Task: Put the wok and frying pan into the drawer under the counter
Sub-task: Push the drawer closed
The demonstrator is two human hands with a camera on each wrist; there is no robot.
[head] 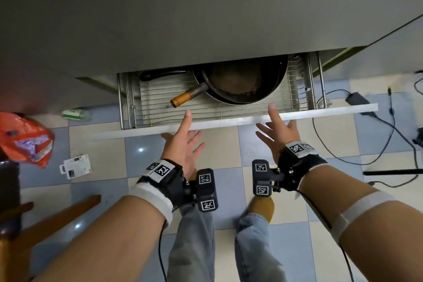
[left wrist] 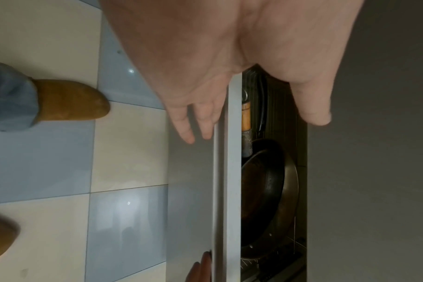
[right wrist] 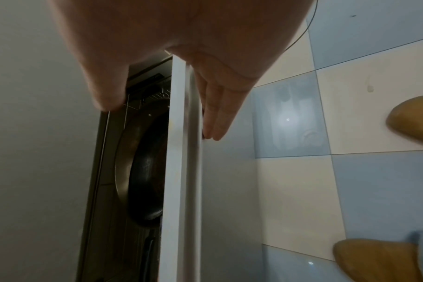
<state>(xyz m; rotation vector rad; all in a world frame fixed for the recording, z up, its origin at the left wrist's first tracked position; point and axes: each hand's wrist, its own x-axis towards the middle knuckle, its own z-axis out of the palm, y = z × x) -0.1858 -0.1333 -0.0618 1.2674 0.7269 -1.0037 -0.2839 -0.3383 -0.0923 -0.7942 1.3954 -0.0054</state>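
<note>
From the head view, I am looking down at the drawer (head: 229,119), which is standing partly open under the table (head: 183,18). The pan (head: 235,80) is sitting nested inside the wok (head: 278,80) on the wire rack (head: 160,103), toward the drawer's right side, most likely so that the two take one footprint. The wooden handle (head: 183,98) is angling toward the drawer's front left, and a black handle (head: 160,73) is lying along the back left, both inside the rails, so nothing should be catching when the drawer shuts. My left hand (head: 183,142) and right hand (head: 278,135) are both splayed flat at the white drawer front, gripping nothing. I judge that I am placing them apart so the push goes in square.

In the left wrist view, my fingers (left wrist: 188,126) are lying straight against the outer face of the front, with the thumb (left wrist: 311,106) reaching over the top edge above the rack. The wooden handle is lying just behind the front.

In the right wrist view, it is the same arrangement mirrored: straight fingers (right wrist: 215,118) are pressing on the outer face, thumb (right wrist: 104,91) over the opening, and the wok's rim is sitting close behind the panel. Both pieces are already in; closing the drawer looks to be all that remains.
</note>
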